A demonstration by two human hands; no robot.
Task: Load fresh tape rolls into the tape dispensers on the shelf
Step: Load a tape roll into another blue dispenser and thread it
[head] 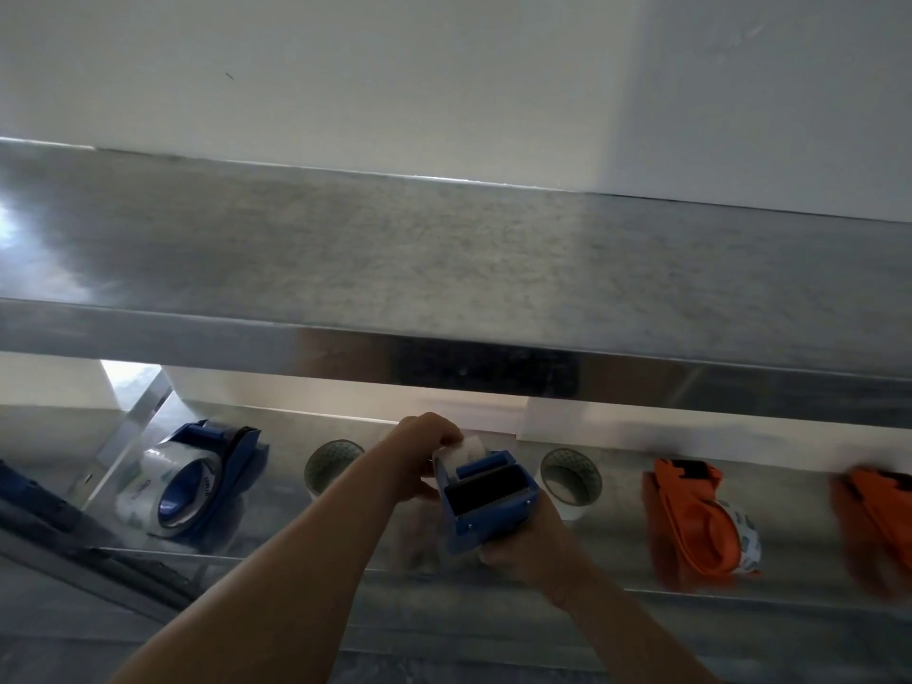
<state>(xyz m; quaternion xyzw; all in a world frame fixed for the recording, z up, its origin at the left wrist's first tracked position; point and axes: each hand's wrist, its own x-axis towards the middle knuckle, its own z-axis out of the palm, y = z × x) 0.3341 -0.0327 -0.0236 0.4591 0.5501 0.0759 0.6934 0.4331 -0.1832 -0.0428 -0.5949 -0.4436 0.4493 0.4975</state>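
Threading tape (466, 449), seemingly: left hand (424, 454) is pinching it atop the blue dispenser (488, 503), right hand (525, 552) is gripping that dispenser underneath; pulling through next.

White wall (345, 66), dull steel upper shelf (395, 249), bright glare (12, 229) at left

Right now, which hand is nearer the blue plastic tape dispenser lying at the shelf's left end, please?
Left. The left hand is right of the lying blue dispenser, pinching clear tape; the right hand is farther right, gripping the held blue dispenser.
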